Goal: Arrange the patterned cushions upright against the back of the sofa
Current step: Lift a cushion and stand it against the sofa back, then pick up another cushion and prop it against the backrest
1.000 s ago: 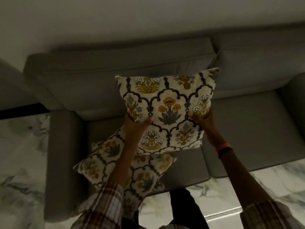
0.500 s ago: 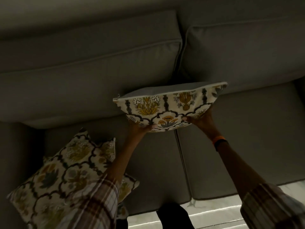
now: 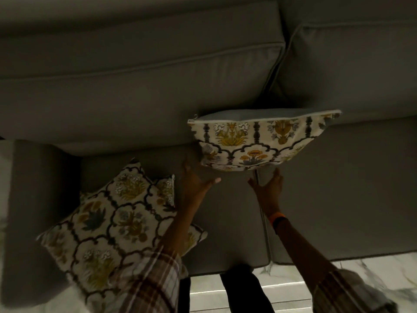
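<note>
Marble floor (image 3: 372, 274): pale, with grey veining, showing along the sofa's front edge at lower right. Plaid sleeves (image 3: 149, 283): checked cloth in red, white and dark lines, one on each forearm. Wristband (image 3: 277, 216): orange, beside a dark band. Dark trouser legs (image 3: 246, 290): standing on the floor.

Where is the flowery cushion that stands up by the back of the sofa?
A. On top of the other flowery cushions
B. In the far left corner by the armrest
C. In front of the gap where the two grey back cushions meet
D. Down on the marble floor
C: the upright patterned cushion stands just below the gap between the two back cushions, with both hands open beneath it.
</note>
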`<state>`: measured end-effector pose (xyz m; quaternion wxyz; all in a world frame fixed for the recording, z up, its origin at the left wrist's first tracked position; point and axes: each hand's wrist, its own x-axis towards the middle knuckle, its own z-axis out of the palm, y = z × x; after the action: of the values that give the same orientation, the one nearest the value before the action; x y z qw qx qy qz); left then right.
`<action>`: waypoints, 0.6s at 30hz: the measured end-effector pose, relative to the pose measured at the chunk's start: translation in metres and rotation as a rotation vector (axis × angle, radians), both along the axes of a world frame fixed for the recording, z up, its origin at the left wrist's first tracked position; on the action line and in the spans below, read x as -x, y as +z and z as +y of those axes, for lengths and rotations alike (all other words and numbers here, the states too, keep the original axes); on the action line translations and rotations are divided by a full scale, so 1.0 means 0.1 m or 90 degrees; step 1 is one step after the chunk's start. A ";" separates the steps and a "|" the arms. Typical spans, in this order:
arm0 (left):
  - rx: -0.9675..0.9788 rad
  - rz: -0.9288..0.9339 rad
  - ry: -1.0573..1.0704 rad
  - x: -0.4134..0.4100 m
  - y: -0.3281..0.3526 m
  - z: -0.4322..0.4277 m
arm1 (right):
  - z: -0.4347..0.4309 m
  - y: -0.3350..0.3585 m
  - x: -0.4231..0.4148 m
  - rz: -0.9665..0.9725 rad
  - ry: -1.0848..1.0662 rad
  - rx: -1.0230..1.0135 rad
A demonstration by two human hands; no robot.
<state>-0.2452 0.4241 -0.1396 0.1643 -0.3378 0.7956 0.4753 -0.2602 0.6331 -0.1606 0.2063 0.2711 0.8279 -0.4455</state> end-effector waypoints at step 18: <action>0.170 -0.135 0.530 -2.41 -0.21 -2.57 | -2.92 -0.32 -1.03 -0.179 0.393 0.146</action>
<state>-0.0045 0.1669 -0.1608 -0.0050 -0.6941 0.6252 0.3569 -0.1572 0.3409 -0.1925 0.4720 0.0417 0.7790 -0.4106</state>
